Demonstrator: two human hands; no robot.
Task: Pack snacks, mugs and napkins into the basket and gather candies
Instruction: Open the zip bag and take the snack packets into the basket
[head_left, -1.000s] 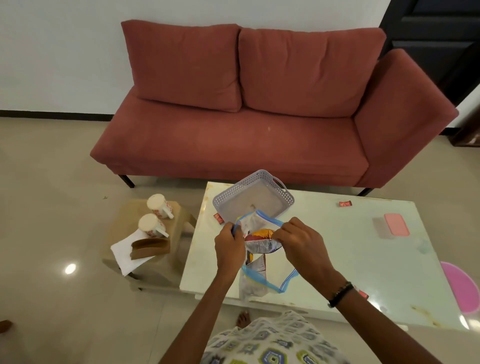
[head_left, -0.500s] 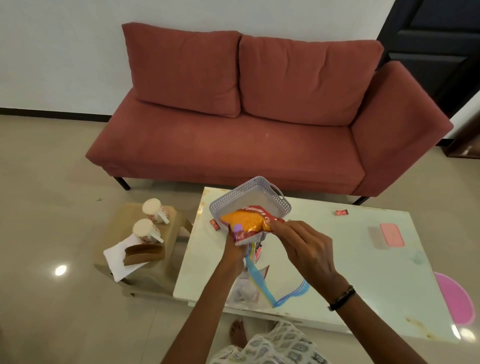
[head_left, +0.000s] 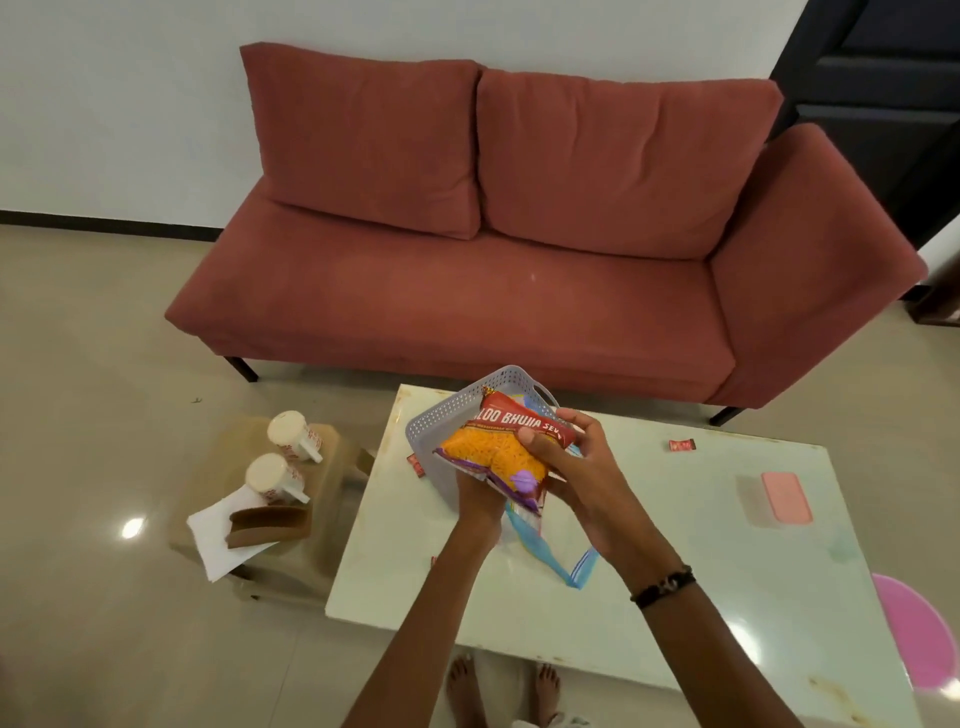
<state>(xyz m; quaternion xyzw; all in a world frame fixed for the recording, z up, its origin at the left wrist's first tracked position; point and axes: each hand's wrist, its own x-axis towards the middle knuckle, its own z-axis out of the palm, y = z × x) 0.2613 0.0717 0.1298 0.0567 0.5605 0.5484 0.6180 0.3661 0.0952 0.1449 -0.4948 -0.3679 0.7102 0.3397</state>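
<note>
Orange-and-red foil snack packet (head_left: 501, 447) lies tilted over the grey perforated plastic basket (head_left: 441, 423), long axis running away from you. Your right hand (head_left: 563, 462) grips its side, thumb curled on top; your left hand (head_left: 475, 491) holds it from beneath.

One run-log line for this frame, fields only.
phase: packing snack | left hand: holds orange-red snack packet | right hand: holds packet | packet: over grey perforated plastic basket | mugs: not packed

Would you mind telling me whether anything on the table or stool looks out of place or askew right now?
Small red candies lie scattered across the table, one far right, one by the basket. The zip bag lies crumpled and open near the front edge. Nothing looks spilled or damaged.
</note>
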